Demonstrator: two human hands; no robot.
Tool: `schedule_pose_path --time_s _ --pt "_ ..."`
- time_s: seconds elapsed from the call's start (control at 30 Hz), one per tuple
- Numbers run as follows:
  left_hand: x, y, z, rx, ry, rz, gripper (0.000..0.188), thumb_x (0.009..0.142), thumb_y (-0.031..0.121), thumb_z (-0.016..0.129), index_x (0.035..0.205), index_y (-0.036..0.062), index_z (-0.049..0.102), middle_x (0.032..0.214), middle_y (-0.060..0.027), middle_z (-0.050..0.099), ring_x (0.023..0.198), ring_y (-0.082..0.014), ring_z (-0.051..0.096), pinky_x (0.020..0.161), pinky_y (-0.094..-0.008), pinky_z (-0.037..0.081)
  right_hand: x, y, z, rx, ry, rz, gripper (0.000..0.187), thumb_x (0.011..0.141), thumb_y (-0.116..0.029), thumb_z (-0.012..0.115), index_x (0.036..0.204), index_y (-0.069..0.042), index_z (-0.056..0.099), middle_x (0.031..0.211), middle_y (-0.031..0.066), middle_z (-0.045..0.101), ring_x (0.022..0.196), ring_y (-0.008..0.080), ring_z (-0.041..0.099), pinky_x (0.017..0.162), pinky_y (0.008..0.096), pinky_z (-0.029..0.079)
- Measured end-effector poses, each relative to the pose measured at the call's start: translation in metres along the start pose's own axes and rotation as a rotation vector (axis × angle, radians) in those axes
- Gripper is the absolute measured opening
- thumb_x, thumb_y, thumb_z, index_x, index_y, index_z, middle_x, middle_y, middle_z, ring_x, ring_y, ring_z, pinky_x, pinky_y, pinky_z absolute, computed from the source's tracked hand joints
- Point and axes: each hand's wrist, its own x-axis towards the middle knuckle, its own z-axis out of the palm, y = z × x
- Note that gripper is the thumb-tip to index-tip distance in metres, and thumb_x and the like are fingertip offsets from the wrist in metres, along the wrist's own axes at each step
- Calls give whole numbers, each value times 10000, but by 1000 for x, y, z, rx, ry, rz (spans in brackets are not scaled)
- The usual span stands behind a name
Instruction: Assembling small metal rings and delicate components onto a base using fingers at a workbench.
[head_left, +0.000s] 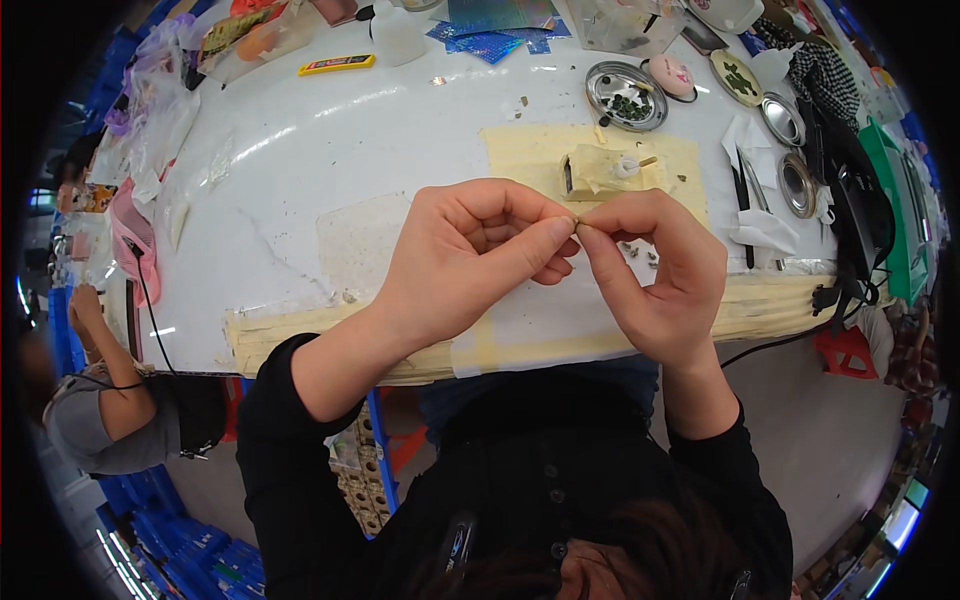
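Observation:
Over the near edge of the white table, my left hand (450, 255) and my right hand (668, 270) meet fingertip to fingertip. Thumb and forefinger of each are pinched on a tiny brownish piece (576, 224), mostly hidden by the fingertips and too small to name. The other left fingers curl loosely. Just beyond my right hand stands a small block wrapped in pale tape (590, 178), with a white lump and a thin stick on top. Several small greyish bits (640, 254) lie beside my right thumb.
A metal dish of dark green pieces (627, 97) and an oval plate (737, 78) are far right. Tweezers (752, 178) lie nearer, by a metal dish (797, 185). A yellow cutter (337, 64) lies far left. Another person (110, 400) sits at left.

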Motion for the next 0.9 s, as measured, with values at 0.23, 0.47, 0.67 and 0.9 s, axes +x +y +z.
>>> schedule_pose_path --time_s 0.23,0.47,0.67,0.9 --pt "5 2 -6 -103 -29 -134 142 929 110 619 969 -23 650 851 -109 695 727 -139 683 664 -241 566 3 -1 1 -215 19 -220 178 732 73 715 887 1 666 799 93 657 697 211 651 588 276 518" --pt "6 4 -8 -152 -72 -194 146 935 137 616 953 -4 649 847 -101 698 709 -126 673 652 -227 554 1 2 2 -167 19 -174 186 750 68 710 919 -1 676 816 96 666 693 214 649 589 285 516" --pt "8 5 -8 -230 -84 -237 139 938 142 613 962 10 645 828 -86 696 680 -112 659 632 -218 539 2 3 2 -163 19 -180 191 756 66 710 932 -5 686 823 100 671 698 211 654 591 287 519" --pt "8 5 -7 -186 -66 -203 134 930 154 627 916 21 636 794 -80 690 650 -100 642 613 -211 525 1 4 6 -208 70 -233 209 739 56 735 933 -7 687 813 97 672 682 202 654 573 278 519"
